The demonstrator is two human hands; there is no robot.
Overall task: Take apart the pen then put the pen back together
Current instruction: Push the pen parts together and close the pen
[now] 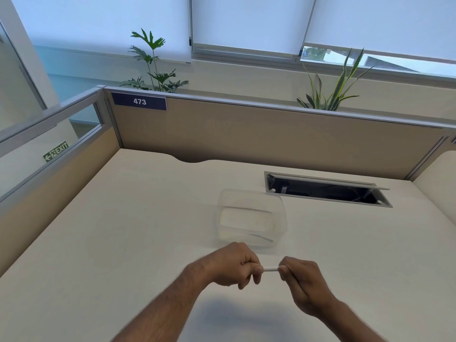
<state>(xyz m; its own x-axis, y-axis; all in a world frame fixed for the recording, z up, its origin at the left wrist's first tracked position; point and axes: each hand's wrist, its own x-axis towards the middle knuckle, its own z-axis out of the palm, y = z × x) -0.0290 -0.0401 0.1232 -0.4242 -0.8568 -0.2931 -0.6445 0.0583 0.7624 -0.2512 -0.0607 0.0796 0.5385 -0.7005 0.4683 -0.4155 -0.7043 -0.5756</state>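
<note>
Only a short white piece of the pen [270, 269] can be seen; it lies level between the two hands, above the near part of the tabletop [123, 230] and not touching it. Both ends of the pen are hidden inside the hands, so I cannot tell if it is in one piece or already partly pulled apart. The left hand [237, 265] is closed as a fist around the left end, with the thumb tip pressed at the visible part. The right hand [302, 277] is closed on the right end, and its fingers [283, 269] pinch the pen where it comes out. The hands are near each other but apart, and the white piece bridges the gap. Just behind the hands a clear plastic box [251, 218] stands on the tabletop; it is blurred, and something thin seems to lie at its bottom, too unclear to name. Farther right is an open cable slot [325, 188] in the tabletop.
</note>
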